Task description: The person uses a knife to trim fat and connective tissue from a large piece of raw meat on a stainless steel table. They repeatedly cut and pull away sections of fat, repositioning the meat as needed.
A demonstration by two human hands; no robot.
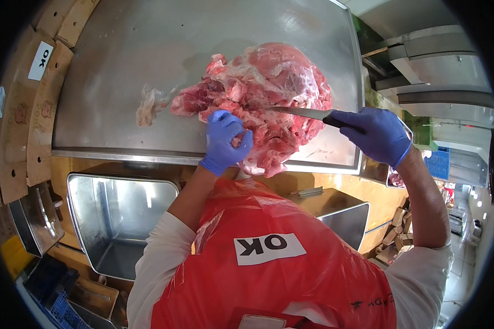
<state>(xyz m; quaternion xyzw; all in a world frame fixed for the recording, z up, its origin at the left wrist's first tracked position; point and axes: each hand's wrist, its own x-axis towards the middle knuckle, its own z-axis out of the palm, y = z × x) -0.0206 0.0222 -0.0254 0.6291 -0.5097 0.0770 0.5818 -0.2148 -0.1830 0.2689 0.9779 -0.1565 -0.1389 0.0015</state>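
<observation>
Before you, a large cut of raw meat [282, 79], pink-red with whitish fat, lies on the metal table [121, 71], rounded at the far side, ragged toward you. Your dark-handled knife [310, 113] points left, its steel blade tip at the meat's middle.

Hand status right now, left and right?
Left hand: curled against the meat; whether it grips a piece can't be told.
Right hand: closed, holding the knife by its handle.
</observation>
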